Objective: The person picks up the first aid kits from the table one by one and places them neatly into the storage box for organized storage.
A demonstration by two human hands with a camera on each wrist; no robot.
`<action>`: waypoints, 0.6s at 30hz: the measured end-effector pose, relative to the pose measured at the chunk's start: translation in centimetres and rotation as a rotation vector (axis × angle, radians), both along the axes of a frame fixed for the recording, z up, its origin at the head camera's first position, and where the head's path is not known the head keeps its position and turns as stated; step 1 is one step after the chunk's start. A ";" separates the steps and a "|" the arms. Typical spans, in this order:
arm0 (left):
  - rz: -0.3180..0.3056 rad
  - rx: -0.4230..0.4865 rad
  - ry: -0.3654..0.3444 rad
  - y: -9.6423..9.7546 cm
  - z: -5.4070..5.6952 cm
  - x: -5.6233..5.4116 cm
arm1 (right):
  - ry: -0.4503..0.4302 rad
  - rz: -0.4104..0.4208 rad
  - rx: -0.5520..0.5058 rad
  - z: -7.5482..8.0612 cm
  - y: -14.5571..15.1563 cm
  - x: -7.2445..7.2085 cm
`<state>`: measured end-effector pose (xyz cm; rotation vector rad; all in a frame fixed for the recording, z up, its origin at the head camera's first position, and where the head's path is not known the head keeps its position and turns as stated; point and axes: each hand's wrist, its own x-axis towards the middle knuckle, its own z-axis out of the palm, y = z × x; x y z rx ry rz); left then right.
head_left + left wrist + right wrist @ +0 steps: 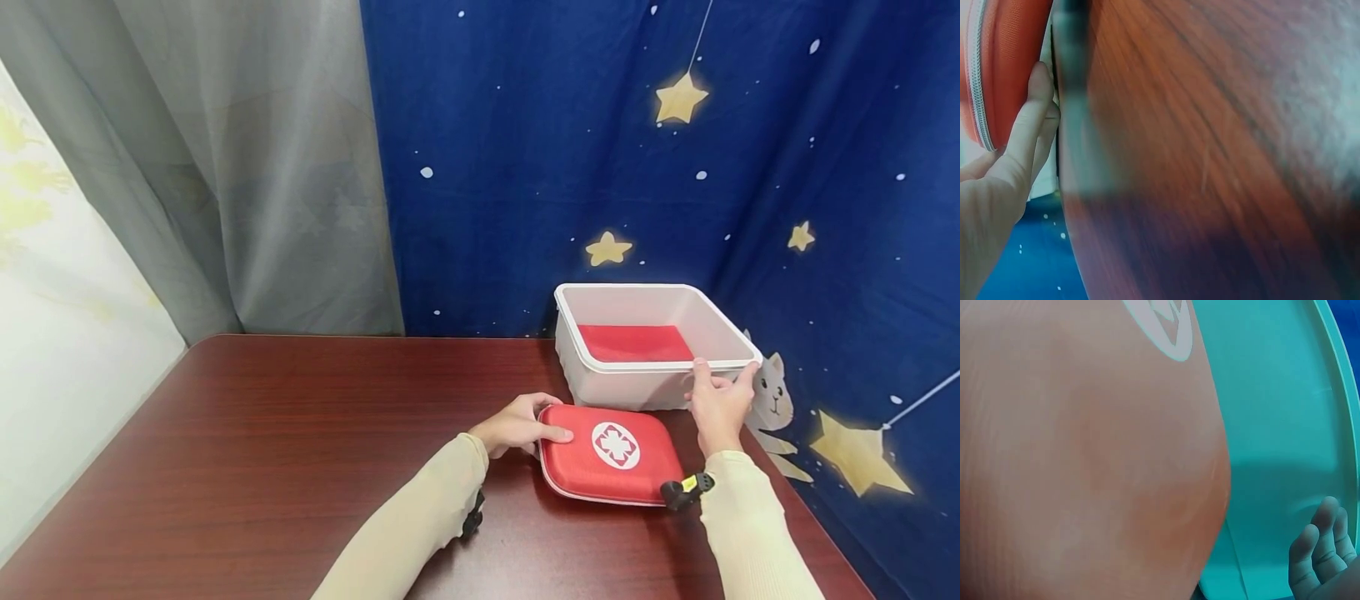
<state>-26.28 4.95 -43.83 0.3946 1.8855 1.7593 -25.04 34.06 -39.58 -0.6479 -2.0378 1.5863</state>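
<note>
A red zippered first-aid case (652, 442) with a white round emblem is tilted on or just above the table. My left hand (519, 425) grips its left end, thumb on top and fingers underneath. The left wrist view shows the zip edge of the case (1013, 69) against that hand (1010, 165). Behind the case stands a white plastic bin (622, 386) with something flat and red inside. My right hand (720, 412) holds the bin's rim near its front right corner. Several of its fingers (1304, 550) show beside the bin wall in the right wrist view.
The brown table (300, 433) reaches left of the case. A blue star-print curtain (510, 167) hangs behind and to the right, close to the bin. A grey curtain (292, 167) hangs at the back left.
</note>
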 end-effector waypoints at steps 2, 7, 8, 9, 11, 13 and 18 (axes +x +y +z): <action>-0.008 0.007 -0.006 -0.3 0.1 -0.1 | -0.002 0.002 0.003 0.0 0.0 0.0; -0.044 0.005 -0.009 -1.2 0.5 -0.2 | -0.003 0.003 0.003 0.1 -0.1 0.2; -0.051 0.001 -0.006 -1.4 0.5 -0.3 | -0.003 0.002 0.001 0.2 -0.1 0.2; -0.056 -0.002 -0.003 -1.6 0.6 -0.3 | -0.002 0.001 -0.002 0.2 -0.1 0.2; -0.066 -0.006 0.001 -2.0 0.7 -0.4 | 0.000 0.003 -0.007 0.2 -0.1 0.2; -0.073 -0.003 0.001 -2.3 0.8 -0.5 | -0.005 0.004 -0.008 0.2 -0.1 0.2; -0.074 -0.012 0.006 -3.3 1.1 -0.8 | -0.013 0.012 -0.006 0.3 0.0 0.3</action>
